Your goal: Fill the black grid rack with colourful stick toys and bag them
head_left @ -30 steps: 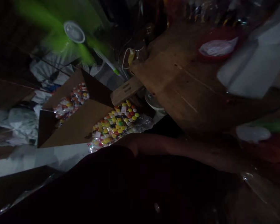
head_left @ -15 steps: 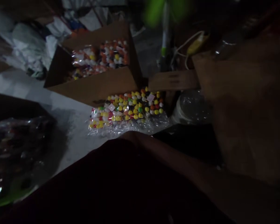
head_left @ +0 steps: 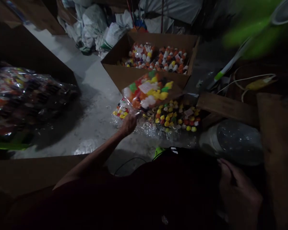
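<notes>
My left hand (head_left: 129, 124) is closed on the gathered end of a clear plastic bag of small colourful toys (head_left: 147, 91), raised above the floor. The toys are yellow, white, orange and green, and the bag carries a pale label. Beneath and behind it, more bagged toys (head_left: 169, 116), many of them yellow, lie on the floor. At the lower right, my right hand (head_left: 240, 188) is beside my dark clothing with its fingers curled together; whatever they may hold is hidden in the dark.
An open cardboard box (head_left: 146, 75) with bagged orange and white toys stands ahead. A large plastic-wrapped heap of toys (head_left: 26, 95) is at the left. To the right are a wooden board (head_left: 228, 107), a plastic-lined bucket (head_left: 211, 140) and a blurred green fan (head_left: 252, 35). White sacks (head_left: 94, 24) lie behind.
My left hand has come into view with a toy bag lifted in it. My right hand now shows at the lower right. The view has swung, so the box appears farther right.
</notes>
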The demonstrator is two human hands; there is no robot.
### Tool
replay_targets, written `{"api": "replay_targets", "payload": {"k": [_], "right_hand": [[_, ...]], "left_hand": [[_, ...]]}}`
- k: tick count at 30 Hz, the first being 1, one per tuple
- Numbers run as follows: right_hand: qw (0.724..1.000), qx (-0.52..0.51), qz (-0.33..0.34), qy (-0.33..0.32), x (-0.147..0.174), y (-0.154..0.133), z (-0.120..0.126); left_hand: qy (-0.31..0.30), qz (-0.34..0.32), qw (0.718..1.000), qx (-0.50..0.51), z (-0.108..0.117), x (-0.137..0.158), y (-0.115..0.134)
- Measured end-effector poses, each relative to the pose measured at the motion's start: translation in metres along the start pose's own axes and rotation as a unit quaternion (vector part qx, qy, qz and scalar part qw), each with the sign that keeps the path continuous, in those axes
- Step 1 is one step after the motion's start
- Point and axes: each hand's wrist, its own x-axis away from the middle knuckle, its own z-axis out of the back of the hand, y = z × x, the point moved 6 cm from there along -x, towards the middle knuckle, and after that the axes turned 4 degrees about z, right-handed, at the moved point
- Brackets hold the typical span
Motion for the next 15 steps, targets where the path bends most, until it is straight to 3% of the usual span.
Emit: {"api": "replay_targets", "payload": {"k": [3,6,11,15], "right_hand": [[1.000,-0.012,0.011,-0.008,0.000,-0.012,-0.014],[0.998,-0.007,-0.043,-0.054,0.001,-0.014,-0.023],[0.994,-0.001,-0.048,-0.103,0.004,-0.025,-0.045],[0.993,0.006,-0.015,-0.118,0.008,-0.027,-0.055]], "left_hand": [[0.049,0.100,0.994,0.017,0.017,-0.005,-0.076],[0.080,0.173,0.981,0.035,0.019,-0.007,-0.130],[0.085,0.218,0.970,0.070,0.000,-0.020,-0.184],[0.059,0.228,0.967,0.097,-0.038,-0.030,-0.207]]}}
